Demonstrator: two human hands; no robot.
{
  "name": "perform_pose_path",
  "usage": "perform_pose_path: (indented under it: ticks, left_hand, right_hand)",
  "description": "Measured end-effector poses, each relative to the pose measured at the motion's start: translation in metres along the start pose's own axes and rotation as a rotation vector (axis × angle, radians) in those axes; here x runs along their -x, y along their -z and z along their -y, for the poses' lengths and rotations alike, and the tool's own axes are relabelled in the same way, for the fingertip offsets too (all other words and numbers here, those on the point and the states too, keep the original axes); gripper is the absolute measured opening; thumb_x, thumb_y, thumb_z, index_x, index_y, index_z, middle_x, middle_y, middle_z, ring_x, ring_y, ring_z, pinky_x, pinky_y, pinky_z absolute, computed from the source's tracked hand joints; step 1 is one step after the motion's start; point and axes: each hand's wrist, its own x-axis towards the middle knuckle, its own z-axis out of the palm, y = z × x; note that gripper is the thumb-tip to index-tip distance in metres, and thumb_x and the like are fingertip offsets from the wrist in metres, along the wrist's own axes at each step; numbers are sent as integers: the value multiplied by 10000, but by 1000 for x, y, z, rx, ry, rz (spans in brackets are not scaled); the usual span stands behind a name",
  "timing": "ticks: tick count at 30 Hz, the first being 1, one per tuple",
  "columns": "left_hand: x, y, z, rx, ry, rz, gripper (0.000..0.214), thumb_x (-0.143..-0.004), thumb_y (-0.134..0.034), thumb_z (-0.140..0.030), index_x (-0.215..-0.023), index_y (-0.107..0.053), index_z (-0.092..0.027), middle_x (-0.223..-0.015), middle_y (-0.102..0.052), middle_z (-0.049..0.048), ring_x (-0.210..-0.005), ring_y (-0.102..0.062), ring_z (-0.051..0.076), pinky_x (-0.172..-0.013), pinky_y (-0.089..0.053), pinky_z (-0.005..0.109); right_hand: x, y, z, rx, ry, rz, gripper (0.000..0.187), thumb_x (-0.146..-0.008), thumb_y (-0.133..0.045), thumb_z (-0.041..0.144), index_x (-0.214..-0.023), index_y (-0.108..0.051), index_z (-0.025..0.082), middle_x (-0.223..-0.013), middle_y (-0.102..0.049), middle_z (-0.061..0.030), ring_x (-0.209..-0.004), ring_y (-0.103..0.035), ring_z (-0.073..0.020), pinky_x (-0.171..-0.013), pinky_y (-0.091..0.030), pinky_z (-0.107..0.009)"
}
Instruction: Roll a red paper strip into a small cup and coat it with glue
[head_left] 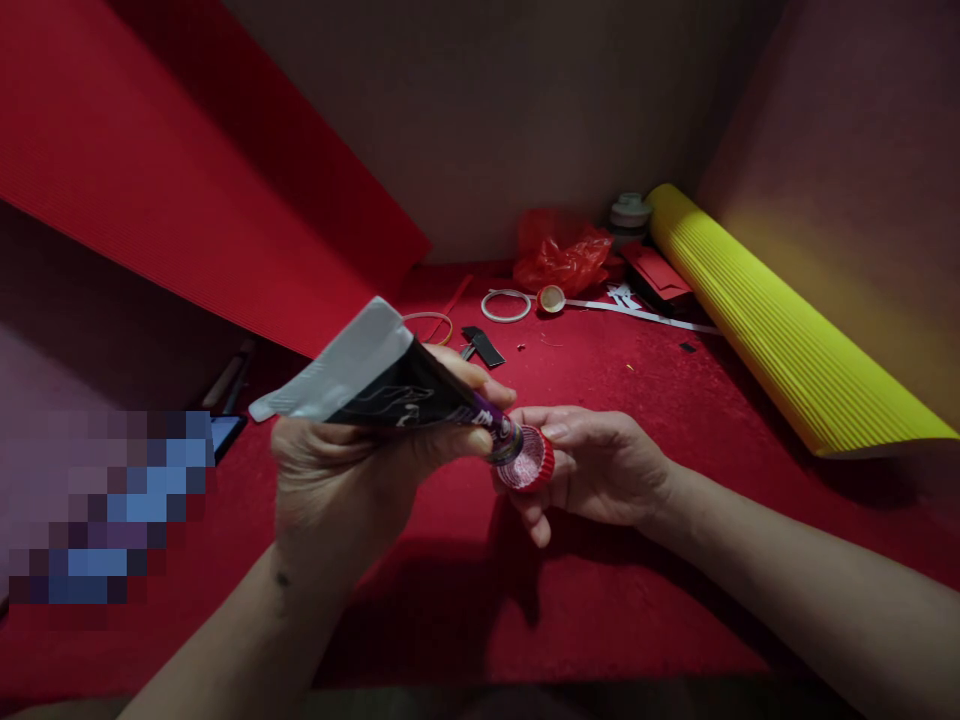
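Note:
My left hand (360, 465) is wrapped around a black and purple glue tube (375, 385) with a flat silver tail. The tube tilts down to the right, and its nozzle end reaches the mouth of a small red corrugated paper cup (546, 462). Pale pink, ringed ridges show inside this cup. Between the thumb and fingers of my right hand (600, 460), the cup is held with its opening turned toward the tube. The nozzle's very tip is hidden, so I cannot tell whether it touches the inside.
A red corrugated sheet (225, 200) leans at the left; a yellow corrugated roll (795, 330) lies right. Behind my hands are a red plastic bag (559, 255), a white ring (505, 306), a small round cup (550, 299) and a black cutter (486, 346). A phone (227, 436) lies left.

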Motion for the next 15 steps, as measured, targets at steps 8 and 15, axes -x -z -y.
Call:
perform_pose_path:
  ticks: [8,15]
  left_hand:
    - [-1,-1,-2,-41,-55,-61,147,-669,-784,-161,-785,-739,-240,-791,-707,-7,-741,-684,218,-691,-591,348]
    - [1,-6,-4,-14,-8,7,163,-660,-769,-79,-767,-729,-195,-760,-709,2,-696,-688,173,-658,-594,262]
  right_hand:
    - [3,4,1,6,-3,7,246,-753,-493,186,-953,-573,67,-804,-668,-119,-627,-679,-215,-569,-565,-368]
    - [0,1,1,-22,6,28,288,-761,-487,182,-1012,-564,63,-808,-657,-109,-641,-684,-222,-583,-569,-379]
